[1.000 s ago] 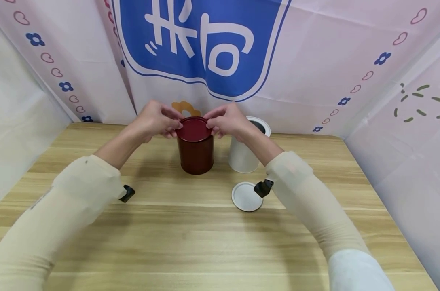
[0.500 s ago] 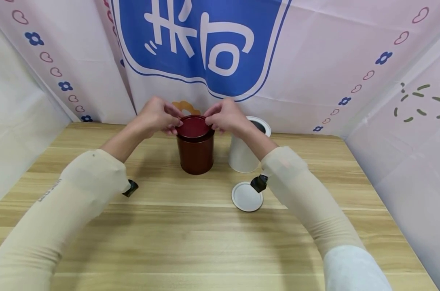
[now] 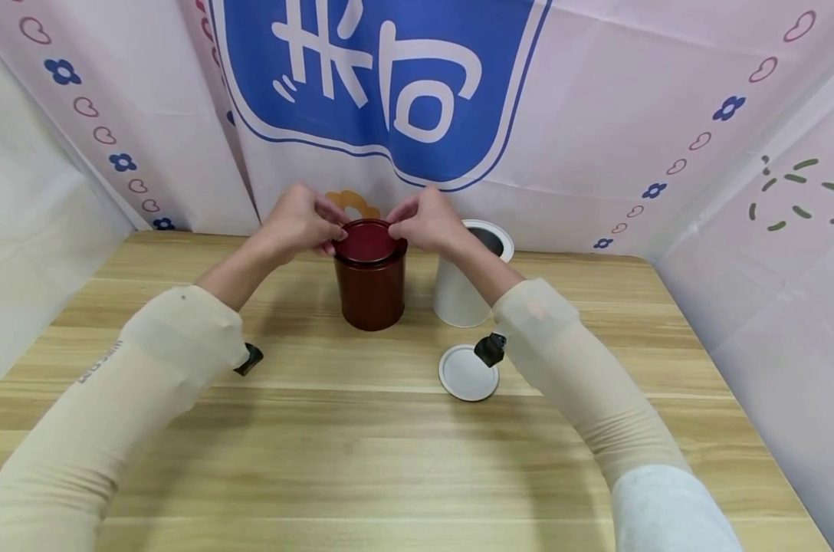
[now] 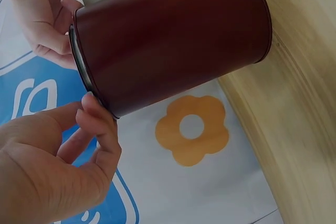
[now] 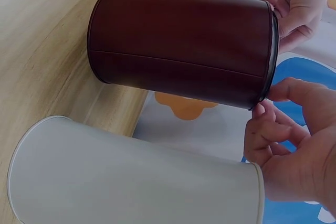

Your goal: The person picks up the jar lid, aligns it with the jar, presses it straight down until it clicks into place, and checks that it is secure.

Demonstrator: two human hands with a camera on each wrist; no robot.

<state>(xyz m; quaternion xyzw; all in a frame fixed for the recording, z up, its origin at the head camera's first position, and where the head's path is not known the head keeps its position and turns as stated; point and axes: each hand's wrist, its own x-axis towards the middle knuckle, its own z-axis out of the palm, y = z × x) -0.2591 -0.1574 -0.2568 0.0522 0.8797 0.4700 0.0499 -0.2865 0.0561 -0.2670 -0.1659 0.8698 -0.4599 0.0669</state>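
Observation:
A dark red canister [image 3: 372, 297] stands upright near the back edge of the table, with its round dark red lid [image 3: 366, 244] at the top. My left hand [image 3: 298, 222] pinches the lid's left edge between thumb and fingers. Opposite it, my right hand [image 3: 425, 223] pinches the right edge in the same way. From the left wrist view, a dark rim [image 4: 79, 59] runs along the canister's top, with fingertips right at it. A white canister [image 3: 458, 295] stands close by on the right, its top open and partly hidden by my right forearm.
A round white lid [image 3: 467, 376] lies flat on the wooden table [image 3: 334, 460], in front of the white canister. Behind both canisters hangs a printed cloth [image 3: 569, 153], and further cloth walls enclose the left and right sides.
Both hands have risen slightly at the red lid's edges, and a darker band shows under its front. My forearms have shifted a little inward. The white canister and white lid stay put.

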